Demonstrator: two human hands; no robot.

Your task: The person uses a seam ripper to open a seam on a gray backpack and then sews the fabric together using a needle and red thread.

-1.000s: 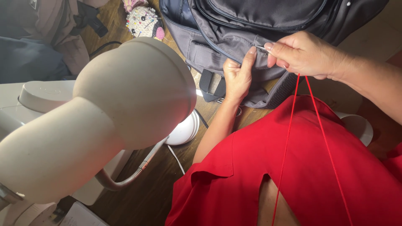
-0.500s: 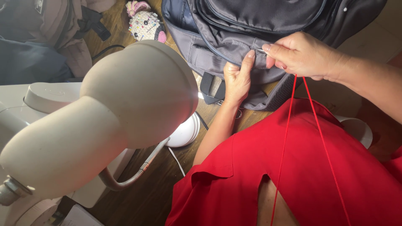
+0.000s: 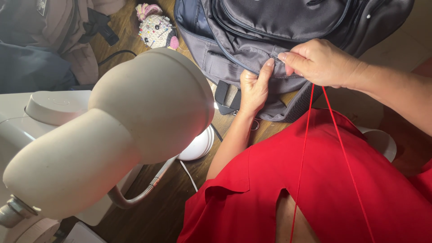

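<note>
A dark grey backpack lies on the wooden table in front of me. My left hand grips a fold of its lower front fabric, thumb up along the seam. My right hand pinches at the same seam with closed fingers, and a doubled red thread runs from it down toward my lap. Any needle in the fingers is too small to see. A red garment covers my lap below both hands.
A large beige gooseneck lamp head fills the left foreground. Behind it stands a white sewing machine. A round crocheted pincushion sits at the top. Dark bags lie at upper left. A white round object rests under the lamp.
Both hands stay on the backpack seam; the right hand has shifted slightly along it with the thread still taut. The view has drifted a little.
</note>
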